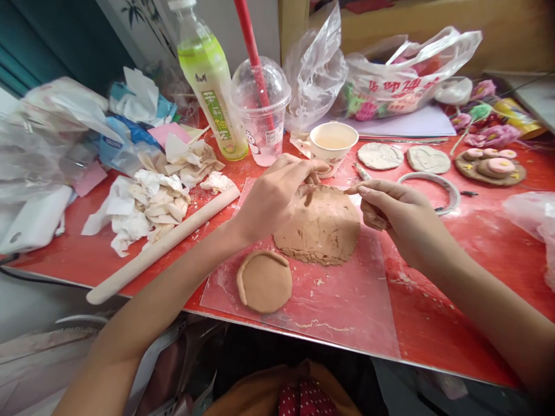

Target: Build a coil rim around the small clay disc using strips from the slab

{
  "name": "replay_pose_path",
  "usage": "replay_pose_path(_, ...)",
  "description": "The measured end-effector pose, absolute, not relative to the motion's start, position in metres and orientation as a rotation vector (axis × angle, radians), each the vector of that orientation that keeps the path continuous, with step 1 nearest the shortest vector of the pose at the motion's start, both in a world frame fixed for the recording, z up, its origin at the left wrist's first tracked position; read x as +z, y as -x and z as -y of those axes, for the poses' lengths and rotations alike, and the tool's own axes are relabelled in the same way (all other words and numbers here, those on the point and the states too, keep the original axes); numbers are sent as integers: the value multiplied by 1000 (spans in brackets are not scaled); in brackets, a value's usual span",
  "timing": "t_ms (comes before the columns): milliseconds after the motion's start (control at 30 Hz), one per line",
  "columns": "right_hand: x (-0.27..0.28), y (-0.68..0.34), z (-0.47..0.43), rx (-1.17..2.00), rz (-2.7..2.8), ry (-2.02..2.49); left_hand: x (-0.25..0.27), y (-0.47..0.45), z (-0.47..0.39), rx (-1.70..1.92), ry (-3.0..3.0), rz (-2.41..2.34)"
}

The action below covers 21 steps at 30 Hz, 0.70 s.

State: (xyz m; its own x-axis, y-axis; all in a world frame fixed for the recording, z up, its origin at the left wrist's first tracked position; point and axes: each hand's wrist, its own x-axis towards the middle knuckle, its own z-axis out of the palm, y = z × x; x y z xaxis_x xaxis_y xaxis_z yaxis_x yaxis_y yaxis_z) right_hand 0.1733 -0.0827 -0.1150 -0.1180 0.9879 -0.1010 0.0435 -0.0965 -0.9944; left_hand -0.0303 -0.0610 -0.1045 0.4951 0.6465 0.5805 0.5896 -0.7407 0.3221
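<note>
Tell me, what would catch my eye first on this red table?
Two bare hands meet over a big slab of brown clay at the centre: the left hand presses its top edge, the right hand pinches a thin tool beside it. A smaller clay disc lies nearer, and a wooden rolling pin slants across the left.

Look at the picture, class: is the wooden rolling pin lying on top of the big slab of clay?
No. The rolling pin lies on the red table to the left, apart from the clay slab, which the left hand touches.

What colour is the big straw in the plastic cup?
Red: the thick straw in the clear domed plastic cup, head view.
</note>
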Motion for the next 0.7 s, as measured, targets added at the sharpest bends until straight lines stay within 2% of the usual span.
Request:
replay_pose_path(233, -115, -174, 83, 1357, 1297, 1254, -101, 31, 63, 1195, -2770, -1136)
replay_pose_path(700, -119, -175, 81, 1335, 1340, 1270, -99, 31, 66, 1055, -2966, -1145)
